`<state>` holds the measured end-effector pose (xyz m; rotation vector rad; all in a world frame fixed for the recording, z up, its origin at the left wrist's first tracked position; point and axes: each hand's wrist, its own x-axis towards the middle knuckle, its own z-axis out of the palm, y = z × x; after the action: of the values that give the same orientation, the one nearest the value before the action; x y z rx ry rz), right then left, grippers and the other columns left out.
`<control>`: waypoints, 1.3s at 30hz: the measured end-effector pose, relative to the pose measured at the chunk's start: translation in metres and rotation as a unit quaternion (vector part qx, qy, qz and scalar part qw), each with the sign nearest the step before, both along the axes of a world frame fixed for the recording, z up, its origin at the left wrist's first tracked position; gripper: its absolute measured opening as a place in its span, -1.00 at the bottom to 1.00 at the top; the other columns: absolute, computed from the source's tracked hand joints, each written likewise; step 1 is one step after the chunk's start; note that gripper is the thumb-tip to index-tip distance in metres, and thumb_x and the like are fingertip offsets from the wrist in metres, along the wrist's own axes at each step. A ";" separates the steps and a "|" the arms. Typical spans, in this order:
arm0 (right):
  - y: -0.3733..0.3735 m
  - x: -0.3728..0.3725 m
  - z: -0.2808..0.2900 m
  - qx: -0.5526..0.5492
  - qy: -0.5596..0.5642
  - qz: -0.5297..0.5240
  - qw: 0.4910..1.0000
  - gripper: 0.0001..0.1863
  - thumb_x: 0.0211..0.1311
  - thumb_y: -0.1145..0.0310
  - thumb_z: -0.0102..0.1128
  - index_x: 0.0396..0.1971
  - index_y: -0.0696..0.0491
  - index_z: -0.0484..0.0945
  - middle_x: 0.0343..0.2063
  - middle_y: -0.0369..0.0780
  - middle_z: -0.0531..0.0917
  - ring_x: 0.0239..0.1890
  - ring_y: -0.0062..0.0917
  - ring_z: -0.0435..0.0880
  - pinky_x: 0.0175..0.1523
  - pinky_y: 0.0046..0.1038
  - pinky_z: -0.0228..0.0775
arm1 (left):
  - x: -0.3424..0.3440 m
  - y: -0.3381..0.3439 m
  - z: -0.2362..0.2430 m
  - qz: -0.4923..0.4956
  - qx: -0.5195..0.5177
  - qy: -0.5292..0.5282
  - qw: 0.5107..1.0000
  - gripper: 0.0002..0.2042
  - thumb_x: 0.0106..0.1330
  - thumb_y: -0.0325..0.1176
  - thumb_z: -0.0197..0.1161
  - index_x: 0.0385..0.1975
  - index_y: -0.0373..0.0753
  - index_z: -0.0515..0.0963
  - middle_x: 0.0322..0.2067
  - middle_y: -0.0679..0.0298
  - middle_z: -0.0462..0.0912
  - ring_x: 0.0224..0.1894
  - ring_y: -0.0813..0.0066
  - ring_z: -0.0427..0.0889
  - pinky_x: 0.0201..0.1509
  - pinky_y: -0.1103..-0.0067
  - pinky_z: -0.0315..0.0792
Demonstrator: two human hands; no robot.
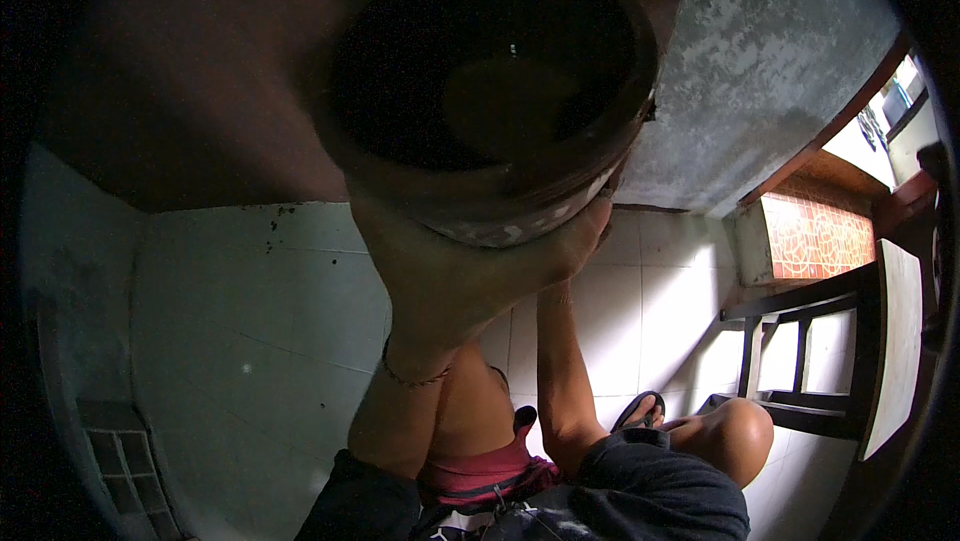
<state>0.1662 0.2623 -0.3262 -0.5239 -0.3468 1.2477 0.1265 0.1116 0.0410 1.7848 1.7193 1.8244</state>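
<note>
A round, wide-mouthed pot (pixel 470 186) with a brownish rim is held up in front of me, its dark opening facing me. A paler round patch and a small glint show inside; whether it holds liquid I cannot tell. Whitish patches mark its lower outside. My left hand (pixel 430 266), below a thin cord bracelet (pixel 408 373) at the wrist, is closed around the pot's near underside. On the right side of its lower wall, my right hand (pixel 590 231) grips it too, with most of its fingers hidden behind the pot.
A brown and grey wall (pixel 770 51) rises behind the pot. Pale tiles (pixel 250 311) cover the floor below. A dark wooden chair (pixel 850 351) stands at the right, near an orange-patterned tiled ledge (pixel 820 236) by a bright opening. A rack-like grid (pixel 125 466) sits at the lower left.
</note>
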 end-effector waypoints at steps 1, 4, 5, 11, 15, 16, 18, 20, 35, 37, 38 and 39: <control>-0.001 -0.001 -0.004 -0.013 -0.018 -0.016 1.000 -0.44 0.52 0.03 -0.15 0.28 0.14 0.29 0.20 -0.17 0.41 0.18 -0.34 0.36 0.32 -0.30 0.19 | 0.002 0.002 0.000 -0.003 -0.015 -0.062 0.998 -0.43 -0.09 -0.27 0.55 -0.14 -0.53 0.49 -0.10 0.10 0.58 -0.14 0.35 0.66 -0.08 0.50 0.63; 0.002 -0.007 -0.006 -0.043 -0.049 -0.040 0.997 -0.45 0.52 0.03 -0.16 0.27 0.14 0.30 0.19 -0.17 0.42 0.18 -0.35 0.37 0.32 -0.30 0.20 | 0.002 0.006 0.001 -0.002 0.006 -0.104 0.995 -0.44 -0.18 -0.29 0.60 -0.20 -0.51 0.54 -0.11 0.13 0.60 -0.17 0.37 0.67 -0.12 0.50 0.63; 0.005 -0.008 -0.002 -0.038 -0.048 -0.035 0.998 -0.45 0.52 0.03 -0.16 0.27 0.14 0.30 0.19 -0.17 0.42 0.18 -0.35 0.37 0.32 -0.31 0.20 | -0.001 0.007 0.002 0.011 0.058 -0.023 0.998 -0.45 -0.18 -0.29 0.60 -0.22 -0.49 0.55 -0.12 0.13 0.61 -0.18 0.38 0.68 -0.15 0.52 0.62; 0.009 -0.005 0.056 0.028 -0.015 0.022 0.999 -0.45 0.52 0.04 -0.17 0.26 0.15 0.31 0.18 -0.18 0.43 0.17 -0.37 0.37 0.31 -0.32 0.21 | -0.009 0.009 -0.001 0.053 0.146 0.066 0.986 -0.50 -0.22 -0.26 0.63 -0.28 -0.37 0.62 -0.31 0.18 0.69 -0.31 0.43 0.70 -0.22 0.57 0.58; 0.001 -0.001 0.047 0.021 -0.024 -0.001 0.999 -0.45 0.52 0.05 -0.18 0.26 0.16 0.32 0.18 -0.19 0.43 0.17 -0.37 0.37 0.30 -0.33 0.21 | -0.008 0.012 -0.002 0.004 0.144 0.039 0.989 -0.51 -0.22 -0.26 0.63 -0.28 -0.38 0.62 -0.30 0.21 0.69 -0.33 0.43 0.70 -0.22 0.58 0.57; -0.002 -0.001 0.035 0.009 -0.037 -0.015 0.999 -0.45 0.52 0.05 -0.18 0.26 0.16 0.32 0.18 -0.19 0.43 0.17 -0.38 0.37 0.30 -0.33 0.21 | -0.008 0.013 0.000 -0.010 0.134 0.032 0.990 -0.50 -0.22 -0.26 0.62 -0.28 -0.39 0.62 -0.29 0.21 0.69 -0.32 0.43 0.70 -0.22 0.59 0.57; -0.009 0.001 0.010 -0.031 -0.067 -0.041 0.996 -0.46 0.52 0.05 -0.18 0.26 0.16 0.32 0.17 -0.19 0.44 0.17 -0.38 0.37 0.30 -0.34 0.22 | -0.006 0.012 0.004 0.000 0.120 0.021 0.992 -0.49 -0.23 -0.26 0.62 -0.28 -0.41 0.61 -0.29 0.21 0.68 -0.33 0.44 0.70 -0.23 0.58 0.57; -0.016 0.002 -0.002 -0.062 -0.080 -0.049 0.994 -0.46 0.52 0.05 -0.19 0.25 0.17 0.33 0.17 -0.19 0.44 0.16 -0.39 0.38 0.30 -0.35 0.22 | -0.002 0.012 0.007 -0.003 0.128 -0.058 0.990 -0.48 -0.24 -0.25 0.63 -0.28 -0.42 0.61 -0.30 0.22 0.69 -0.33 0.46 0.70 -0.25 0.59 0.57; -0.004 0.006 0.042 -0.049 -0.106 -0.069 0.991 -0.52 0.41 0.16 0.14 0.15 0.19 0.39 -0.04 -0.19 0.53 0.02 -0.40 0.45 0.16 -0.32 0.29 | -0.006 0.019 0.003 0.007 0.145 -0.006 0.989 -0.61 -0.09 -0.35 0.54 -0.32 -0.47 0.59 -0.36 0.07 0.69 -0.31 0.37 0.71 -0.26 0.54 0.61; 0.003 -0.003 0.035 -0.045 -0.101 -0.080 0.991 -0.52 0.41 0.17 0.14 0.15 0.19 0.39 -0.03 -0.19 0.53 0.03 -0.39 0.45 0.16 -0.31 0.29 | -0.004 0.021 0.003 0.002 0.146 -0.028 0.989 -0.59 -0.09 -0.34 0.55 -0.31 -0.48 0.58 -0.35 0.06 0.69 -0.29 0.36 0.71 -0.24 0.52 0.61; 0.006 -0.006 0.038 -0.035 -0.095 -0.075 0.992 -0.52 0.41 0.18 0.14 0.15 0.19 0.39 -0.03 -0.19 0.53 0.03 -0.39 0.45 0.16 -0.30 0.29 | -0.004 0.021 0.004 -0.004 0.146 -0.042 0.988 -0.56 -0.11 -0.32 0.57 -0.29 -0.48 0.58 -0.33 0.06 0.69 -0.28 0.35 0.71 -0.22 0.51 0.60; 0.009 -0.009 0.046 -0.020 -0.088 -0.066 0.994 -0.53 0.41 0.18 0.15 0.15 0.19 0.39 -0.02 -0.19 0.53 0.03 -0.38 0.46 0.17 -0.30 0.30 | -0.003 0.020 0.004 -0.011 0.144 -0.057 0.988 -0.53 -0.12 -0.30 0.58 -0.28 -0.48 0.57 -0.31 0.06 0.68 -0.27 0.35 0.71 -0.20 0.51 0.60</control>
<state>0.1571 0.2712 -0.2800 -0.6822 -0.4300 1.0849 0.1231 0.1320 0.0454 1.7426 1.4524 2.2132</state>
